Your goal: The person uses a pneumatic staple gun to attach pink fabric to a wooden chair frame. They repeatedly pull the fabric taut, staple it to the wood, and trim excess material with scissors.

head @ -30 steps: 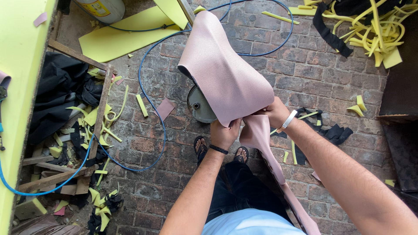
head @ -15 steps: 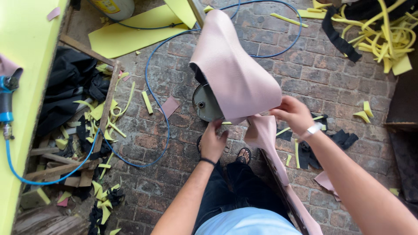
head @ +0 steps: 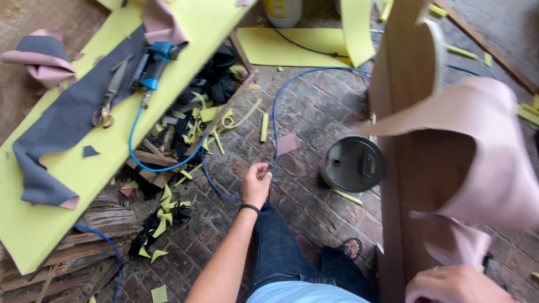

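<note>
My left hand (head: 255,182) hangs over the brick floor with its fingers loosely curled and nothing in it, close to the blue air hose (head: 276,106). At the bottom right, my right hand (head: 455,283) grips the lower part of a pink leatherette sheet (head: 494,151). The sheet is draped over an upright wooden panel (head: 401,112). A blue staple gun (head: 154,59) and scissors (head: 106,106) lie on grey fabric (head: 56,140) on a yellow foam slab (head: 90,179), up and left of my left hand.
A round dark metal can (head: 352,164) stands on the bricks beside the panel. Yellow foam scraps (head: 213,120) and black offcuts litter the floor by wooden planks (head: 95,224). More yellow foam (head: 297,47) lies at the back. My jeans-clad leg (head: 281,247) is below.
My left hand has let go of the pink sheet and moved out to the left over the bricks. The view has swung left, bringing the foam slab and staple gun in. My right hand still holds the sheet.
</note>
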Demonstrator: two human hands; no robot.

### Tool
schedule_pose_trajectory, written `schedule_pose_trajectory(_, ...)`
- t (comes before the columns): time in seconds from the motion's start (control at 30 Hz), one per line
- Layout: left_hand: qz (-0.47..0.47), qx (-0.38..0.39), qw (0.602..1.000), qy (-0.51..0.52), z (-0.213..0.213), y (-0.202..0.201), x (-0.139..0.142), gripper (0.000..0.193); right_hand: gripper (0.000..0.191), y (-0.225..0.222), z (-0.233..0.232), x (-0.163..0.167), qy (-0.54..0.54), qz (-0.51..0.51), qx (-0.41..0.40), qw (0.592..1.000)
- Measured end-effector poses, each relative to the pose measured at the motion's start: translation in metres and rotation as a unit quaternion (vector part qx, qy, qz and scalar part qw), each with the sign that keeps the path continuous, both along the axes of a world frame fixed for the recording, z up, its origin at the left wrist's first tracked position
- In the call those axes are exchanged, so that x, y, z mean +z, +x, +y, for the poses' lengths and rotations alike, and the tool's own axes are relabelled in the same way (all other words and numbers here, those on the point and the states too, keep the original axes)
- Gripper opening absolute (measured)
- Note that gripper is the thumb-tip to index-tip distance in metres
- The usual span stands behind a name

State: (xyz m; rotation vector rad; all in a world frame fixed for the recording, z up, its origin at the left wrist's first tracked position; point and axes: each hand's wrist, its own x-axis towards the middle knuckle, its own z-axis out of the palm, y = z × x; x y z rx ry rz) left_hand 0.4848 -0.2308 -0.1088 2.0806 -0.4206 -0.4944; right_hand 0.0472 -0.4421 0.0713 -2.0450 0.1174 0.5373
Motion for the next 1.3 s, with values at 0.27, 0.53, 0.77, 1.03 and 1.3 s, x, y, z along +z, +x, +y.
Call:
schedule_pose_trajectory(0.27,-0.356,-0.046,0.931,0.065,0.004,0.325,0.048,0.049,0.010,0.265,0.057,-0.006,-0.142,0.007,0.110,0.984)
schedule_pose_trajectory(0.53,-0.250,-0.081,0.881,0.394,-0.027,0.478,0.049,0.065,0.018,0.419,0.113,0.034,-0.182,-0.061,-0.168,0.967)
schedule_pose_trajectory(0.77,-0.290,-0.140,0.935,0.150,-0.001,0.392,0.077,0.058,0.023,0.380,0.163,0.014,-0.066,0.020,-0.457,0.887)
schedule_pose_trajectory(1.03,0.048,-0.599,0.791,-0.114,-0.012,0.049,0.126,0.053,0.076,0.342,0.227,-0.052,0.022,-0.163,-0.787,0.594)
schedule_pose_trajectory(1.3,0.009,-0.850,0.490,-0.195,-0.028,-0.103,0.183,0.055,0.035,0.190,0.294,-0.076,0.057,-0.360,-0.893,0.264)
